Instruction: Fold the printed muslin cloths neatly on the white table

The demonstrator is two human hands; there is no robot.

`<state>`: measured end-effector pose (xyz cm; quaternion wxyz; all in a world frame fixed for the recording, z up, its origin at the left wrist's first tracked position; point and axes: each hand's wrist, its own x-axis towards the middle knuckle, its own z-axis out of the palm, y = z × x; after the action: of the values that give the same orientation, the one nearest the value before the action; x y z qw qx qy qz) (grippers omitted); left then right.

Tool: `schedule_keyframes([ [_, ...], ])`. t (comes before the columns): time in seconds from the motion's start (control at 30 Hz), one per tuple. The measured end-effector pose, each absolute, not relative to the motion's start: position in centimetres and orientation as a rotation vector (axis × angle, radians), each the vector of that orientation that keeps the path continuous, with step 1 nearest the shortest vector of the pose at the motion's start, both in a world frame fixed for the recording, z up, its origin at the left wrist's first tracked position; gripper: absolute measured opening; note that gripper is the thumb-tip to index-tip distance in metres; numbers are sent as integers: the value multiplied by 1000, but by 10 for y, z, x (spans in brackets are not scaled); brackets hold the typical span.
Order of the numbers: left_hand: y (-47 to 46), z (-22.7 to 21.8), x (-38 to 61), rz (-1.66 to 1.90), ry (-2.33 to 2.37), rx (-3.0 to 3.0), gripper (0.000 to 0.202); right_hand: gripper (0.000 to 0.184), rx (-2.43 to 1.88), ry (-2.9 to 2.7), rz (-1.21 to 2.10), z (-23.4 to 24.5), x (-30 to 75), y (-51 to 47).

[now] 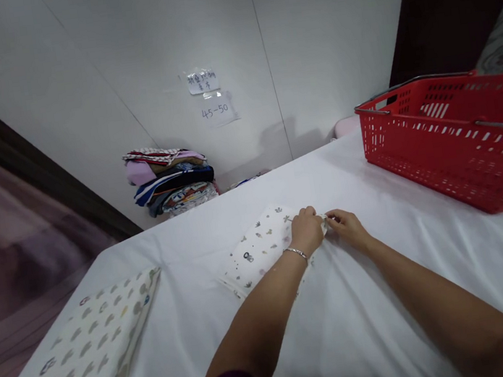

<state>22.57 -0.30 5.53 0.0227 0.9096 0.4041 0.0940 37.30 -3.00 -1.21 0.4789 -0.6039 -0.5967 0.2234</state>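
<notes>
A small white printed cloth [260, 246], folded into a rectangle, lies on the white sheet in the middle of the table. My left hand [307, 230], with a thin bracelet at the wrist, rests curled on the cloth's right end. My right hand [348, 228] pinches the same right edge just beside it, fingers pressed together. Both hands touch each other at the cloth's edge.
A red plastic basket [454, 135] with metal handles stands at the right. A larger folded printed cloth [87, 349] lies at the near left. A stack of folded clothes [170, 178] sits by the wall, under two paper labels [210, 94]. White sheet [388, 294] covers the table.
</notes>
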Motion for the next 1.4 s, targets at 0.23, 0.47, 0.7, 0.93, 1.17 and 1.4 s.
schedule_keyframes([
  [0.23, -9, 45, 237, 314, 1388, 2860, 26, 26, -1471, -1471, 566, -10, 373, -31],
  [0.47, -5, 35, 238, 416, 1327, 2799, 25, 24, -1500, -1489, 533, -11, 375, -30],
  [0.7, -6, 40, 233, 529, 1280, 2771, 22, 24, -1468, -1495, 557, -11, 375, -30],
  [0.93, -5, 40, 238, 469, 1334, 2728, 23, 22, -1419, -1498, 633, -9, 378, -34],
  [1.17, -5, 41, 237, 404, 1309, 2694, 24, 24, -1424, -1506, 691, -10, 377, -33],
  [1.4, -12, 41, 229, 501, 1372, 2505, 20, 22, -1477, -1500, 603, -9, 375, -35],
])
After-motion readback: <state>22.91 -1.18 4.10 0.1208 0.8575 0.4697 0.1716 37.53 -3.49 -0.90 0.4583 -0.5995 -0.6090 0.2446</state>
